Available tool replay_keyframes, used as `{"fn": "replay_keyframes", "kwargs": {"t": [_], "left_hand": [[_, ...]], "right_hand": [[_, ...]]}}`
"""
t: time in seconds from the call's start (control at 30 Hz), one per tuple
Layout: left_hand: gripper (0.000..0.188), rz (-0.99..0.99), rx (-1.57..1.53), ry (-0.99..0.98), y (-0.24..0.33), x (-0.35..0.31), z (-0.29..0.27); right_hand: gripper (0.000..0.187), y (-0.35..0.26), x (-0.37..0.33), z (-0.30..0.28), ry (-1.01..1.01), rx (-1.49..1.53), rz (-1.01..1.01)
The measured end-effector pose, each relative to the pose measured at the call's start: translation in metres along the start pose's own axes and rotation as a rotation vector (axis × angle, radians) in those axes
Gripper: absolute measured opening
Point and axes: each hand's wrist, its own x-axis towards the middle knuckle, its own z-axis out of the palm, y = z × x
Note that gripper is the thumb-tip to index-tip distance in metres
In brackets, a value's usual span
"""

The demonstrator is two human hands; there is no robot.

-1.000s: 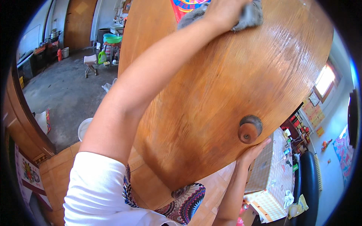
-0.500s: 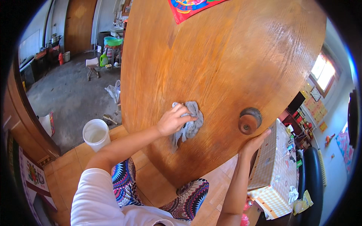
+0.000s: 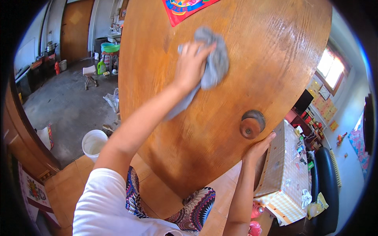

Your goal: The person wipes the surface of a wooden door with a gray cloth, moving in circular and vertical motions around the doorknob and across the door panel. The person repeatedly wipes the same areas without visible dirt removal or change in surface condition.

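Two hands are at one door [image 3: 283, 59], which is brown wood with a visible grain. The left hand [image 3: 191, 65] grips one cloth [image 3: 217, 63], grey and bunched (its edges blur), against the face of the door. The cloth lies above and left of one round knob [image 3: 251, 128], below one red poster [image 3: 179, 15]. The right hand [image 3: 256, 151] lies at the door's edge, just below the knob, digits stretched out; whether it clasps the edge I cannot tell.

At the left, one white bucket [image 3: 94, 142] stands on the floor, near the left forearm. Farther off are one stool [image 3: 89, 70], one green bottle [image 3: 101, 67], one red bottle [image 3: 57, 68] and two basins, one teal [image 3: 106, 45] and one green [image 3: 113, 48], close together.

At the right, one tabletop [image 3: 275, 165] wears a checked cover and carries several small items, too small to count. Beside it is one black sofa [image 3: 328, 185]; beyond, one window [image 3: 330, 67] and one clock [image 3: 324, 92] on the wall
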Motion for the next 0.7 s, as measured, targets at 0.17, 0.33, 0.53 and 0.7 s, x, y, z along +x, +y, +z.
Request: {"fn": "replay_keyframes", "kwargs": {"t": [0.17, 0.33, 0.53, 0.7], "left_hand": [[0.051, 0.020, -0.023, -0.422, 0.006, -0.165, -0.053], [0.046, -0.200, -0.131, -0.461, 0.022, -0.129, -0.064], [0.059, -0.073, -0.134, 0.055, 0.016, 0.035, -0.003], [0.077, 0.041, 0.010, -0.059, 0.031, -0.020, -0.004]], "right_hand": [[0.070, -0.004, -0.003, 0.003, 0.003, -0.007, -0.011], [0.069, 0.007, 0.003, -0.009, -0.043, -0.016, -0.028], [0.071, 0.000, -0.004, -0.003, -0.084, -0.024, 0.003], [0.072, 0.001, -0.010, -0.008, -0.003, -0.112, 0.001]]}}
